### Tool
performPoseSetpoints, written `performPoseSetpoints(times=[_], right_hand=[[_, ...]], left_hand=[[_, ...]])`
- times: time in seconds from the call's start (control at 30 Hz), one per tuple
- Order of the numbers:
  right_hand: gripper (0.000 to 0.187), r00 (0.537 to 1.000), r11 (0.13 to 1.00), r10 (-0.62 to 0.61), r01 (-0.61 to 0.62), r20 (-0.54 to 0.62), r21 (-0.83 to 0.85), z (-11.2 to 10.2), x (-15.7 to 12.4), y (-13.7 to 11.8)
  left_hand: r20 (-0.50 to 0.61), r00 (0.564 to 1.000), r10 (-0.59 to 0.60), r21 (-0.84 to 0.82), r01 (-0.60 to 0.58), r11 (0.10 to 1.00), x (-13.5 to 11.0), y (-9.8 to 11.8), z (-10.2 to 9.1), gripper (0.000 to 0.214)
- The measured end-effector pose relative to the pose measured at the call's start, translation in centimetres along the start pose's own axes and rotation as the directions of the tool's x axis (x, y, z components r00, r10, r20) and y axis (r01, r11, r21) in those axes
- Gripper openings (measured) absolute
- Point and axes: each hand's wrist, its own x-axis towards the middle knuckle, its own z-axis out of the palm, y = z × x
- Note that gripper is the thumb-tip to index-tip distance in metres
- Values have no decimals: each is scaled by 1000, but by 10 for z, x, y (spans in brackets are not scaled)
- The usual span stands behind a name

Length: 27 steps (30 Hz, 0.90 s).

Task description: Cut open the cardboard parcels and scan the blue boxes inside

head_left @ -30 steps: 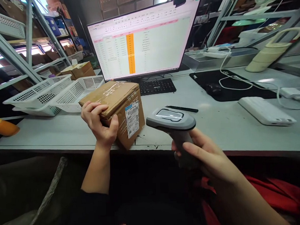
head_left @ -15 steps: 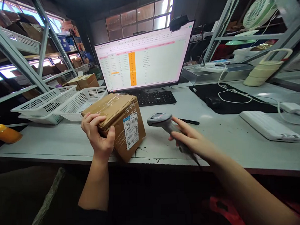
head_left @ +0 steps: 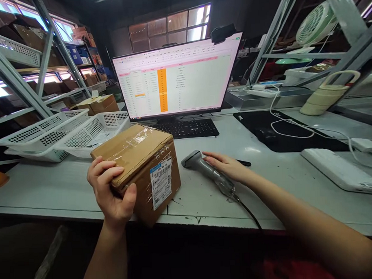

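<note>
Left hand (head_left: 110,195) is clamped round the near corner of the taped cardboard box (head_left: 143,153), thumb on the side and fingers curled over the top, with the box tilted at the front edge of the table (head_left: 68,188) and its label (head_left: 160,183) facing us. Right hand (head_left: 226,166) lies flat and loose, fingers stretched, over the grey scanner (head_left: 193,159), which rests on the table just right of the box, in front of the keyboard (head_left: 188,128).

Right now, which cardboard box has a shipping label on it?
The taped cardboard box in the left hand: a white shipping label sits on its side. The plain boxes behind the white baskets show none.
</note>
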Motion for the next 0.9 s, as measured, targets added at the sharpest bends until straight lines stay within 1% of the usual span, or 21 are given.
performPoseSetpoints(times=[0.07, 0.13, 0.17, 0.3, 0.4, 0.5, 0.67, 0.9], right_hand=[[58, 997, 983, 20, -33, -72, -178, -8, 17, 9], [53, 991, 933, 29, -75, -134, -353, -15, 39, 18], [51, 988, 908, 32, -93, -153, -409, -17, 52, 22], [45, 980, 869, 27, -120, -196, -480, -18, 100, 39], [40, 977, 852, -10, -102, -212, -513, -13, 122, 45], [38, 978, 842, -54, -65, -203, -535, -5, 133, 48], [37, 978, 827, -101, -20, -183, -562, 4, 139, 49], [35, 962, 839, -120, -35, -247, -544, 2, 145, 46]], left_hand=[[-19, 1000, -17, -35, 16, 999, 3, -4, -1, 31], [-52, 998, -32, -62, 29, 998, 7, -8, 0, 30], [-73, 997, -34, -72, 29, 997, 8, -10, 0, 29], [-123, 992, -28, -95, 17, 995, 12, -16, 3, 31], [-129, 991, -43, -97, 31, 995, 10, -16, 3, 32], [-143, 989, -44, -99, 30, 995, 9, -15, 2, 34], [-152, 987, -44, -76, 33, 997, 8, -16, 4, 32], [-78, 995, -68, -18, 67, 998, 4, -15, 0, 31]])
